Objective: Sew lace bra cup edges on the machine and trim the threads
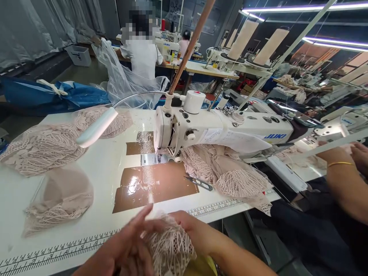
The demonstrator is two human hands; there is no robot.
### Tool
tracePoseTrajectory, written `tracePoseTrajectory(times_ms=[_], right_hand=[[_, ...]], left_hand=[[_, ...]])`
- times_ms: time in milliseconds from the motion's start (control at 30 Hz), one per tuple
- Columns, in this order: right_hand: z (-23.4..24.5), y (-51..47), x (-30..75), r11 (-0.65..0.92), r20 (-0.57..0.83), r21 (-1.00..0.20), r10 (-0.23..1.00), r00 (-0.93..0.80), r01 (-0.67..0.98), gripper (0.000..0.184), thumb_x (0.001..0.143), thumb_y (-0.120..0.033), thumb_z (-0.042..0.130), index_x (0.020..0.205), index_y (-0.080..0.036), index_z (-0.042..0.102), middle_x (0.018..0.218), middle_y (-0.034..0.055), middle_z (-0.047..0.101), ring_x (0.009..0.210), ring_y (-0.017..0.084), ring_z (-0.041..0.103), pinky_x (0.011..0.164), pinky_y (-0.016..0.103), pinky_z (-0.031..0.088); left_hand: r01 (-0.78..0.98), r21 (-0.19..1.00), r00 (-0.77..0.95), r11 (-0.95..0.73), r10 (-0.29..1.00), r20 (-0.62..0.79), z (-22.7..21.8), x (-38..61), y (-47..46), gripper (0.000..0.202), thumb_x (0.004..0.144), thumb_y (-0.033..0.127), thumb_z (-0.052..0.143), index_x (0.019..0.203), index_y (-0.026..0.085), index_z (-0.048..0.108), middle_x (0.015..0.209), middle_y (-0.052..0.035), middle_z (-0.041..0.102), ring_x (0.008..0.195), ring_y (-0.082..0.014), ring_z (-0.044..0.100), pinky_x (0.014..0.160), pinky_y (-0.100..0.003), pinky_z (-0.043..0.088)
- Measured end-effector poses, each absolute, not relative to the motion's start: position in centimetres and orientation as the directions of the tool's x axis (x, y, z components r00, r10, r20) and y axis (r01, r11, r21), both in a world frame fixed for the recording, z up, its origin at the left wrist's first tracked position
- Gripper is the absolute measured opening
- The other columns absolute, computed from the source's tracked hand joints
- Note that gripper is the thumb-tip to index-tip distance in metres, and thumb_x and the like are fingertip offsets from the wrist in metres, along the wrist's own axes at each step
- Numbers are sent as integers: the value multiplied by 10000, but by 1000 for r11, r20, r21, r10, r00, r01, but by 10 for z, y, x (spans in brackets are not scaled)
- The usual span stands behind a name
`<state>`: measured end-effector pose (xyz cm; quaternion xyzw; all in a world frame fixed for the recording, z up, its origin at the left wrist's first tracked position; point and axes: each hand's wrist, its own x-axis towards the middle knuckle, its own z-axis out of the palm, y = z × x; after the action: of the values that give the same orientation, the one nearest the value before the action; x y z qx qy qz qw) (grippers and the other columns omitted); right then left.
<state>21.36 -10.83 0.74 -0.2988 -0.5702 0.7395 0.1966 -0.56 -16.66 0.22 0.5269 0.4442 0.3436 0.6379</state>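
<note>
Both my hands are at the bottom edge, close to my body, wrapped round a bundle of beige lace fabric (169,249). My left hand (126,249) presses on its left side with fingers pointing up and right. My right hand (189,230) grips it from the right. Beyond them lies the white sewing table (106,168) with a printed ruler (57,251) along its front edge and a brown plate around the needle. The white JUKI sewing machine (218,128) stands behind. Small thread snips (198,183) lie by more beige lace (230,172) under the machine arm.
Lace pieces are piled at the table's left (43,147) and front left (60,199). A gooseneck lamp (96,126) hangs over the table. Another person's arm with a gold bangle (342,180) is at the right. A seated person in white (142,53) works behind.
</note>
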Motion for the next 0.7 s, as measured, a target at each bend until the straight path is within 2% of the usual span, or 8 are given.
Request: tracePoseTrajectory(times_ms=[133, 233, 300, 433, 500, 533, 633, 700], right_hand=[[11, -106, 204, -357, -199, -933, 616, -762, -44, 355, 717, -482, 710, 628, -158, 595, 660, -28, 520, 640, 119, 466, 658, 253, 412], [15, -101, 204, -408, -236, -909, 670, -703, -83, 351, 646, -456, 784, 658, -149, 615, 655, -27, 520, 624, 116, 472, 613, 237, 405], [12, -99, 208, -425, -273, -898, 741, -614, -114, 360, 611, -416, 824, 716, -147, 610, 658, -33, 512, 606, 100, 457, 565, 208, 376], [0, -99, 211, -365, -262, -921, 838, -478, -134, 550, 715, -379, 770, 1183, -210, 537, 665, -56, 479, 600, 92, 438, 569, 195, 371], [-4, -99, 210, -236, -194, -971, 877, -439, -43, 674, 774, -354, 721, 1359, -243, 406, 646, -66, 454, 575, 92, 405, 562, 198, 355], [-5, -98, 209, -165, -150, -986, 891, -429, 1, 646, 801, -351, 692, 1371, -245, 407, 646, -61, 457, 569, 93, 396, 558, 202, 346], [-3, -93, 211, -26, -30, -1000, 886, -463, 16, 324, 897, -434, 535, 1074, -189, 653, 702, -7, 530, 621, 110, 449, 600, 228, 359], [0, -89, 213, -48, -31, -999, 854, -519, -20, 455, 928, -518, 418, 860, -154, 682, 735, 21, 556, 664, 125, 476, 617, 238, 362]], left_hand=[[181, 983, 453, 29, 885, -110, 7, -12, -123, 818, 686, 420, 755, 1415, 322, 398, 1330, -107, 510, 1070, -306, 555, 909, -387, 488], [122, 978, 665, 172, 717, -209, 6, -12, -108, 617, 748, 413, 696, 1312, 219, 536, 1098, -107, 630, 925, -271, 595, 803, -340, 519], [72, 942, 710, 328, 646, -279, 6, -12, -106, 494, 813, 426, 624, 1232, 167, 591, 923, -83, 655, 806, -231, 598, 716, -296, 514], [14, 914, 663, 405, 680, -312, 11, -8, -108, 365, 836, 398, 616, 1110, 159, 642, 891, -71, 647, 869, -245, 583, 793, -322, 491], [-24, 908, 641, 418, 704, -307, 14, -2, -109, 296, 861, 397, 586, 1008, 154, 667, 837, -59, 636, 786, -208, 577, 729, -289, 491], [-47, 903, 611, 427, 728, -312, 15, 2, -110, 288, 875, 406, 565, 933, 147, 675, 792, -48, 623, 723, -180, 561, 674, -258, 481], [-91, 908, 472, 409, 821, -323, 12, 10, -113, 356, 871, 445, 561, 731, 129, 646, 682, -20, 567, 599, -121, 483, 565, -203, 424], [-83, 920, 411, 384, 854, -319, 9, 14, -114, 388, 859, 463, 572, 676, 125, 624, 648, -18, 552, 579, -115, 462, 535, -196, 398]])
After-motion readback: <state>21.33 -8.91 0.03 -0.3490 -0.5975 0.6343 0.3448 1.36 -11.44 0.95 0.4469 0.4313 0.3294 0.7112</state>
